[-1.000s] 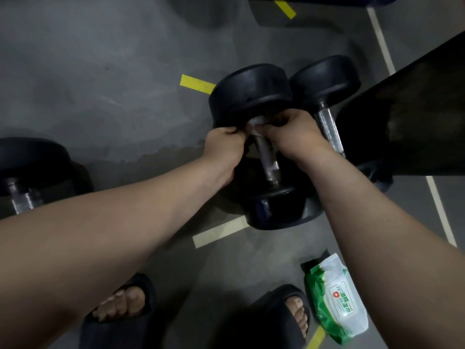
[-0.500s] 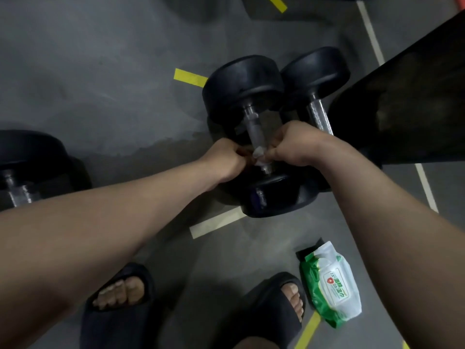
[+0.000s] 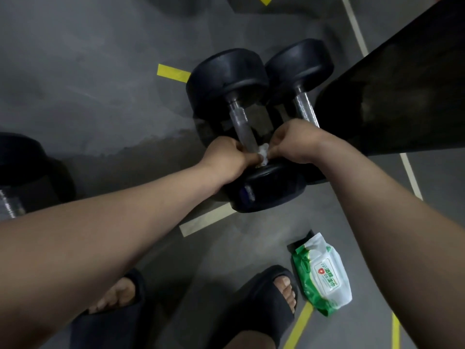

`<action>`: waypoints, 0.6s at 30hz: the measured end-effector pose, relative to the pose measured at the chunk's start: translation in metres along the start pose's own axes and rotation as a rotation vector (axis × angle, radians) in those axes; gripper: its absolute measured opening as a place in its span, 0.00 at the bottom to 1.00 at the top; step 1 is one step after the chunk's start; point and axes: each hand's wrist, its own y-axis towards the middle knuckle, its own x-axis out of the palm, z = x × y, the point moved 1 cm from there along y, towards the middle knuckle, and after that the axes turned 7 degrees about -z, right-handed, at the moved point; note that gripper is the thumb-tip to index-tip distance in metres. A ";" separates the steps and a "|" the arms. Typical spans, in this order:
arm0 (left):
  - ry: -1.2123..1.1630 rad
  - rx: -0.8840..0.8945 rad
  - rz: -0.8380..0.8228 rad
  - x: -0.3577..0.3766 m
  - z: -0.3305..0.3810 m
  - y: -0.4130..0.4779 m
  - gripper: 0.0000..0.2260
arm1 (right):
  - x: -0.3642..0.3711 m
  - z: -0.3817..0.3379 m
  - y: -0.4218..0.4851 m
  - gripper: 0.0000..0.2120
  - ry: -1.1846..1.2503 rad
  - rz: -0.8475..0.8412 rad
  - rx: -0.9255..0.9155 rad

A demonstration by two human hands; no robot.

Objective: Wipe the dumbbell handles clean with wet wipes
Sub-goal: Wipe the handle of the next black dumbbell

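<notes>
The left hand (image 3: 226, 154) and right hand (image 3: 292, 142) are covering most of the wipe (image 3: 263, 152) and the near end of the dumbbell handle (image 3: 242, 124), their fingertips curling out of view. The right hand is hiding the lower part of the second handle (image 3: 304, 109). Far left of the hands, a third dumbbell (image 3: 22, 167) is running off the frame. Below the right hand, print on the wipes pack (image 3: 324, 275) is showing too small to read.

I see a black rubber dumbbell (image 3: 226, 81) with a silver metal handle (image 3: 242, 127). The crumpled wet wipe (image 3: 263, 152) is white, the plastic wipes pack (image 3: 322, 273) green-and-white.
</notes>
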 end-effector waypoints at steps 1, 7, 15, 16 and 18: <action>0.005 -0.007 0.001 0.000 0.000 -0.001 0.12 | 0.001 0.001 -0.002 0.07 0.026 0.016 -0.013; -0.047 -0.013 0.001 -0.003 -0.010 -0.010 0.16 | 0.002 -0.003 -0.014 0.13 0.087 0.032 -0.087; 0.132 0.064 -0.180 -0.035 -0.027 -0.027 0.18 | 0.007 -0.015 -0.008 0.18 0.139 -0.027 -0.043; 0.135 0.075 -0.241 -0.039 -0.030 -0.029 0.21 | 0.008 -0.016 -0.007 0.20 0.181 -0.022 -0.034; 0.138 0.103 -0.335 -0.041 -0.036 -0.031 0.26 | 0.008 -0.017 -0.003 0.25 0.289 -0.012 -0.033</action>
